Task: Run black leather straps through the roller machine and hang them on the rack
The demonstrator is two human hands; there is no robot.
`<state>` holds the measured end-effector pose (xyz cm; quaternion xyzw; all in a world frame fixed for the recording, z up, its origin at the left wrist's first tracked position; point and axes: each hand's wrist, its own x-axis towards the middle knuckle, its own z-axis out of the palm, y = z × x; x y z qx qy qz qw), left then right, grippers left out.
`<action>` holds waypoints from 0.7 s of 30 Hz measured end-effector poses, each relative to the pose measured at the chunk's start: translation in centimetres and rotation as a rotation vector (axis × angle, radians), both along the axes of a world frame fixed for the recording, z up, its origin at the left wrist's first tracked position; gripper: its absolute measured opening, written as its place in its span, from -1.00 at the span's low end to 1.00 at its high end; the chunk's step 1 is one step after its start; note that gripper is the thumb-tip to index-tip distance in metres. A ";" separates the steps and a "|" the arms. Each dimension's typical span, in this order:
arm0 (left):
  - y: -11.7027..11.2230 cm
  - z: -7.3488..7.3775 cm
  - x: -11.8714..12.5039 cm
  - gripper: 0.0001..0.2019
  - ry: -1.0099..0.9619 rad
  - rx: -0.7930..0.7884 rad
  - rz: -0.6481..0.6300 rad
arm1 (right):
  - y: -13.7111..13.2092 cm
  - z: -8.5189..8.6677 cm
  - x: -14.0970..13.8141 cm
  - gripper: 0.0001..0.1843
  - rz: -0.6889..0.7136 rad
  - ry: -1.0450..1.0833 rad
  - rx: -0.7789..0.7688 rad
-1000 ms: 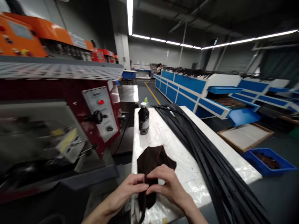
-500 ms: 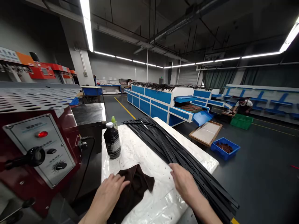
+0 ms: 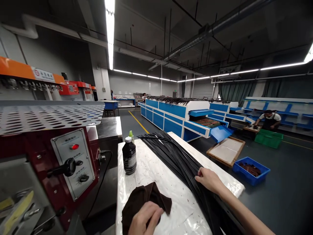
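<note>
My left hand (image 3: 144, 218) lies at the bottom of the view with its fingers curled on a crumpled dark brown cloth (image 3: 144, 200). The cloth sits on a white table covered in clear plastic sheeting (image 3: 186, 209). My right hand (image 3: 209, 180) is farther right, its fingertips touching a long pile of black perforated strips (image 3: 176, 163). Those strips run diagonally across the table and past its edge. A dark bottle with a white cap and label (image 3: 129, 156) stands beyond the cloth.
A dark red machine with a control panel (image 3: 73, 160) and perforated metal plate (image 3: 49, 112) stands close on the left. Blue conveyor machines (image 3: 166, 117), a wooden tray (image 3: 226, 151) and a blue crate (image 3: 250, 170) lie to the right. A co-worker (image 3: 269, 120) stands far right.
My hands have parted from the cloth's middle. The right hand has moved right onto the strips, while the left stays on the cloth. The view has swung upward and farther from the machine.
</note>
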<state>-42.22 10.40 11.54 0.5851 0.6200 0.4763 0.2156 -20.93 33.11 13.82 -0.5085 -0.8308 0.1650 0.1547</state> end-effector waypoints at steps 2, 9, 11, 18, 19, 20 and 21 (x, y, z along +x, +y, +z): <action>1.5 -0.6 1.7 -0.61 -0.345 -0.174 -0.075 | -1.8 0.4 -1.2 -0.76 0.056 0.446 -0.374; 4.7 -0.9 5.6 -0.08 -0.909 -0.328 -0.147 | -9.5 -2.1 -5.6 -0.60 0.168 1.183 -0.931; 3.4 -0.1 5.2 -0.10 -0.910 -0.348 -0.095 | -9.2 -1.9 -6.7 -0.70 0.193 1.204 -1.033; -3.2 1.2 3.1 -0.47 -0.856 -0.258 -0.007 | -2.9 3.0 -14.2 -0.76 0.081 1.173 -1.165; -4.0 1.2 2.8 -0.50 -0.823 -0.240 -0.004 | -2.2 3.8 -15.4 -0.76 0.068 1.155 -1.149; -5.0 1.2 2.6 -0.52 -0.791 -0.224 0.009 | -1.7 4.7 -16.5 -0.75 0.063 1.141 -1.135; -6.1 1.1 2.2 -0.53 -0.761 -0.217 0.019 | -1.3 5.6 -17.4 -0.75 0.065 1.130 -1.120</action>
